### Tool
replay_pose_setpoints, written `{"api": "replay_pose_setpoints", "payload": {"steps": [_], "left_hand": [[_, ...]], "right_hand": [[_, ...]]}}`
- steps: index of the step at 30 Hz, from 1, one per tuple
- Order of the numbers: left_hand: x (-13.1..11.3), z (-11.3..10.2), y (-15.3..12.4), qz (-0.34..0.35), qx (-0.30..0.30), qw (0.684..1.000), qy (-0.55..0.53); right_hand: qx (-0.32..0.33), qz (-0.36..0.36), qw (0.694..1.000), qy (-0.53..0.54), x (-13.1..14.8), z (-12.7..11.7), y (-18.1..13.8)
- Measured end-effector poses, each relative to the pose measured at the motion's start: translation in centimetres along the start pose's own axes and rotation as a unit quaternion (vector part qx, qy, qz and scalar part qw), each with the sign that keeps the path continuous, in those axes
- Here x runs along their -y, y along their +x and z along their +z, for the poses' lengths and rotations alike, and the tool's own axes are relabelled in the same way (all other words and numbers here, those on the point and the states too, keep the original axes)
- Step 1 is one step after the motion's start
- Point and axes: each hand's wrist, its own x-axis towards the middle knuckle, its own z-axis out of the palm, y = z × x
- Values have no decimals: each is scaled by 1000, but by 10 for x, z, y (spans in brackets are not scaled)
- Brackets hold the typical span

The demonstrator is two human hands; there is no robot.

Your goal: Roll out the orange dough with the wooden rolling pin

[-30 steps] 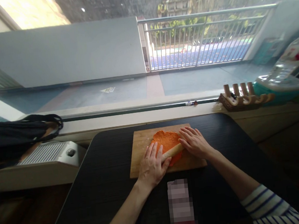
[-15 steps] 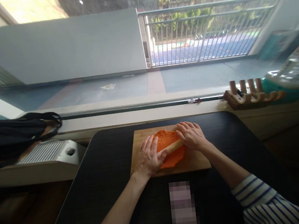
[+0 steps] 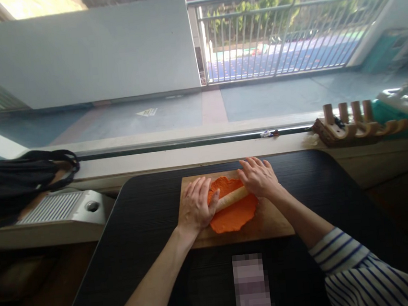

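Observation:
A thin, flat sheet of orange dough (image 3: 234, 217) lies on a wooden board (image 3: 275, 223). Across its middle rests a pale wooden rolling pin (image 3: 233, 198), slanting up to the right. My left hand (image 3: 196, 204) is over the pin's left end, palm down, thumb along it. Over the right end lies my right hand (image 3: 258, 176), its fingers reaching past the pin toward the board's far edge. Both palms hide the pin's ends, and the fingers are fairly straight as the hands hold it against the dough.
The board stands on a black table (image 3: 152, 211) against a window ledge (image 3: 161, 161). A wooden rack with pegs (image 3: 349, 127) and a teal container (image 3: 391, 113) are at right. To the left are a black bag (image 3: 15, 178) and a white slatted unit (image 3: 58, 208). A blurred patch (image 3: 252, 288) covers something in front.
Both hands and the rolling pin have shifted away from me over the dough, baring more of its near part. More of the pin shows between the hands. The view has shifted slightly.

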Motion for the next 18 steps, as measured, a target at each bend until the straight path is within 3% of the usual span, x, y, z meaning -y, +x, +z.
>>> {"api": "replay_pose_setpoints", "payload": {"steps": [10, 18], "left_hand": [[3, 1, 6, -2, -7, 1000, 19], [-19, -2, -9, 7, 1, 998, 67]], "right_hand": [[6, 8, 1000, 7, 4, -1, 8], [29, 26, 999, 2, 1, -3, -11]]}}
